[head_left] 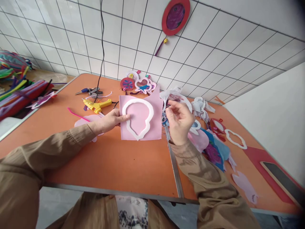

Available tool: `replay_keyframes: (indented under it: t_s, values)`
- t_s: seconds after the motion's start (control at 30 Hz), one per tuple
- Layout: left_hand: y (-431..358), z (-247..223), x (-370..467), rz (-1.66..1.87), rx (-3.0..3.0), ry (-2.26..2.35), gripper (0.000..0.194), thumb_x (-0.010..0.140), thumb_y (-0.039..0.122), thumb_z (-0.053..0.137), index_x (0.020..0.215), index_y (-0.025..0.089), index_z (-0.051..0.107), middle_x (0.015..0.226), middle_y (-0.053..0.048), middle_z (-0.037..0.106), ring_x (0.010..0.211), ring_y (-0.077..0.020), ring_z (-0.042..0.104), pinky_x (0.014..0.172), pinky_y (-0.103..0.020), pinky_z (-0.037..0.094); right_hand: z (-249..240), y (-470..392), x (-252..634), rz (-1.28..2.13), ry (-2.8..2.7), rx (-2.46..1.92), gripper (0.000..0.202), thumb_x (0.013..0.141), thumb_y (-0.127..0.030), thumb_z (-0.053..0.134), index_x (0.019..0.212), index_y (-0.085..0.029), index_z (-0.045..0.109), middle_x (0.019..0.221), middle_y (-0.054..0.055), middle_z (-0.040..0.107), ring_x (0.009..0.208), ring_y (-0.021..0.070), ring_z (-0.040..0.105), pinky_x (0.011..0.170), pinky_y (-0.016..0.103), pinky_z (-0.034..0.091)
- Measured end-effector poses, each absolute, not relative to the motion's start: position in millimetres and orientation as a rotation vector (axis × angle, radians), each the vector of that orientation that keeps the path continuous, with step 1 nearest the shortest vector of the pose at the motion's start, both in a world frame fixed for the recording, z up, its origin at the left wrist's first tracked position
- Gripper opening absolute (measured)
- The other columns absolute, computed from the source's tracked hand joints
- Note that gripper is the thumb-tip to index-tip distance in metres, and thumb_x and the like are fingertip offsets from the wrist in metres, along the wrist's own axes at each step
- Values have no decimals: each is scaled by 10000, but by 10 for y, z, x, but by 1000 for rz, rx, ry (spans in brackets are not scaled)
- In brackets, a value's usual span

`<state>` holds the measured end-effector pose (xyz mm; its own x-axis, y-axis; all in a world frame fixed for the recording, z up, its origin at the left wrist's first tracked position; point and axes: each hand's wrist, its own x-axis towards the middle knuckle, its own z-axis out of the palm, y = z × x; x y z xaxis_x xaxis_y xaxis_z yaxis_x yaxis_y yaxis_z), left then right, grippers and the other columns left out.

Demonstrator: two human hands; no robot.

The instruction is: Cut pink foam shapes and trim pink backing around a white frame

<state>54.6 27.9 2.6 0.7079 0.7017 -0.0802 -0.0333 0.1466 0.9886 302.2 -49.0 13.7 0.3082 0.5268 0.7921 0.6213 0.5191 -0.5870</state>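
Observation:
My left hand (113, 120) pinches the left edge of a pink sheet (140, 118), its thumb pressing on a white frame-shaped cutout (150, 109) that lies against the sheet. The cutout has a rounded top and a pointed bottom. Both are held up above the orange table (114, 165). To the right of the sheet, my right hand (179, 121) is raised with its fingers curled and thumb close to the fingertips. Whether anything small is between those fingers cannot be made out.
A yellow glue gun (97, 105) and scissors (95, 91) lie at the back left. Finished ornaments (143, 85) sit near the tiled wall. Felt scraps (214, 149), a white frame (235, 139) and a phone (283, 181) are on the right.

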Motion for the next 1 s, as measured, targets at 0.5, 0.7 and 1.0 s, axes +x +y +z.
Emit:
replay_keyframes:
  t_s: [0.5,0.7,1.0]
  values:
    - [240,11,570,658,1535,559,504,722,621,808,676,136,682,730,-61,719,746,-199,671,761,-338,576,136,-562,2855,167,-1543,-1249,117,832,-263,668,898,-176,710,778,23,708,666,144,621,608,268,493]
    - [274,-106,586,665,1384,599,580,676,691,805,767,125,718,781,-84,739,759,-218,693,764,-361,585,165,-554,2859,445,-1441,-1292,194,804,-292,690,666,-172,627,598,-41,569,565,96,495,562,239,395]
    - [300,-191,661,857,1065,533,606,693,658,820,996,143,723,1036,-124,784,1040,-300,730,935,-424,584,149,-446,2892,883,-964,-1107,238,634,-374,840,746,-204,717,843,12,727,830,171,647,799,318,515]
